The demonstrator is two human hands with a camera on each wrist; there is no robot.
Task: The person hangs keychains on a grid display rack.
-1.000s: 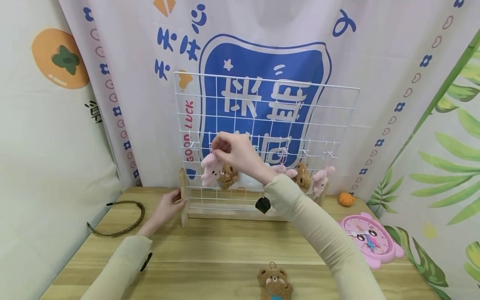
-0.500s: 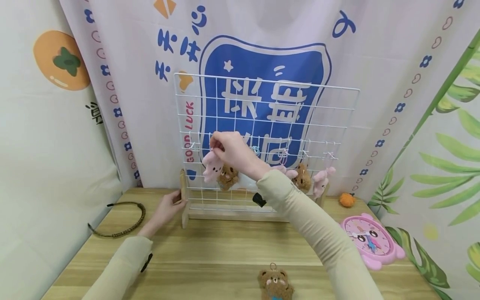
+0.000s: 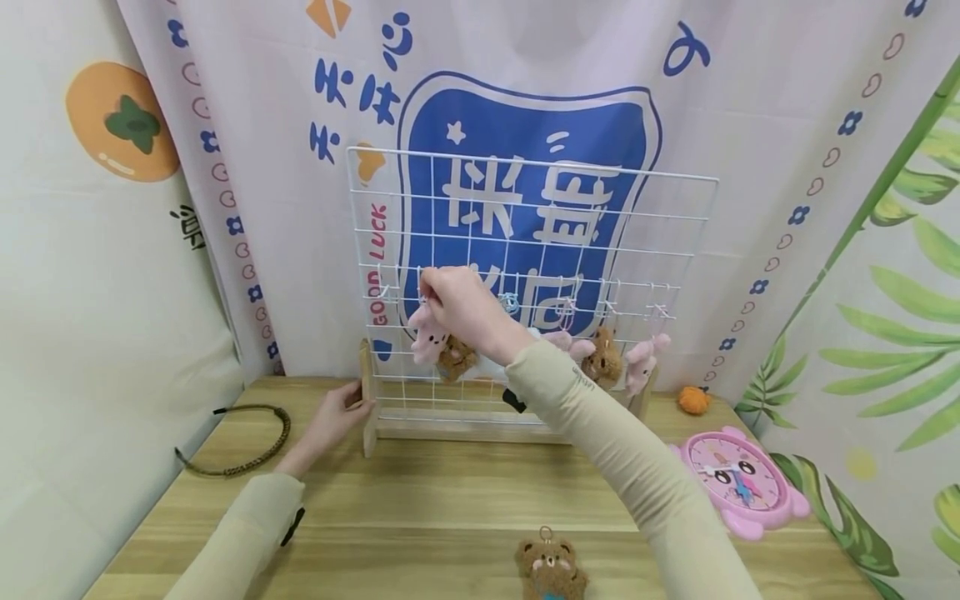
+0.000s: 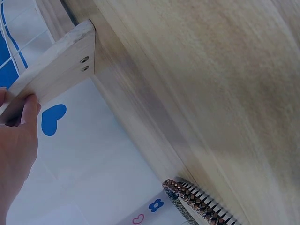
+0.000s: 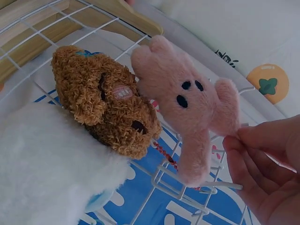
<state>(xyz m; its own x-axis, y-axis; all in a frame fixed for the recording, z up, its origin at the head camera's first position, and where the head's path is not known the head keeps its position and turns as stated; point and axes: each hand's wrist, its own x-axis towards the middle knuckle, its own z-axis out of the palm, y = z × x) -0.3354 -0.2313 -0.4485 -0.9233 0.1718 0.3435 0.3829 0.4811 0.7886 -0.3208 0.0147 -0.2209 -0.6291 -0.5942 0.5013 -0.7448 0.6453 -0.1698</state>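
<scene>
My right hand (image 3: 471,307) pinches a pink plush keychain (image 3: 429,340) near its top, in front of the white wire grid rack (image 3: 532,162). In the right wrist view, thumb and fingers meet at one ear of the pink plush (image 5: 187,101), beside the tips of white hooks (image 5: 229,185). A brown bear plush (image 5: 103,98) hangs close against it, with a white fluffy plush (image 5: 51,164) in front. My left hand (image 3: 335,421) grips the rack's wooden side post (image 4: 61,61), thumb on one face. Whether the pink plush's loop is on a hook is hidden.
More pink and brown plush toys (image 3: 602,358) hang at the rack's right. Another brown bear keychain (image 3: 551,567) lies at the table's front. A pink clock (image 3: 738,475) and small orange pumpkin (image 3: 693,399) are on the right; a dark headband (image 3: 281,425) lies left.
My right hand has shifted slightly, and the pink plush has moved a little right and tilted, closer over the brown bear. The left hand stays on the wooden post.
</scene>
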